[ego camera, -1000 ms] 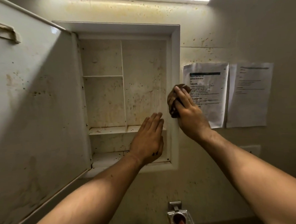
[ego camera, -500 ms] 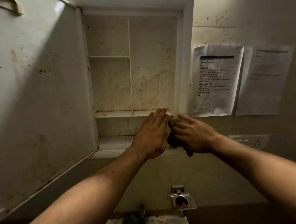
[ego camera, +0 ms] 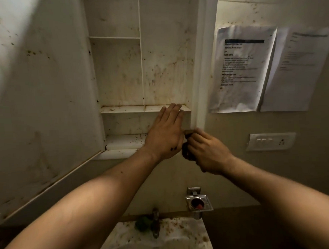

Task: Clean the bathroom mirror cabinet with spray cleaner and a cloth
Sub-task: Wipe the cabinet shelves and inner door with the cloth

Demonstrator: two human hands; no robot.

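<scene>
**Holding the cloth at the lower right corner of the cabinet frame**

The mirror cabinet (ego camera: 197, 67) stood open on the far wall, its door (ego camera: 43, 91) swung out to the left. Brown specks and streaks covered both the door and the inside. A thin upright divider split the interior, with a small shelf (ego camera: 114, 38) in the left part and a wider ledge (ego camera: 122, 109) lower down.

The left hand (ego camera: 165, 131) lay in front of the lower right compartment. Its fingers (ego camera: 173, 113) were straight and together, holding nothing, and their tips reached the right end of the ledge. The right hand (ego camera: 207, 152) was just beside it, to the right, at the foot of the frame's right upright. Its fingers (ego camera: 197, 140) were curled round a dark cloth (ego camera: 185, 151), which showed between the two hands and touched the frame.

Two printed sheets (ego camera: 240, 69) hung on the wall to the right of the cabinet; their text was too blurred to read. Below them sat a switch plate (ego camera: 270, 141). Nearer, under the hands, a metal soap holder (ego camera: 199, 202) was fixed to the wall above a spattered basin (ego camera: 182, 233). The basin carried a tap (ego camera: 155, 223), with a green object (ego camera: 143, 223) just left of it.
</scene>
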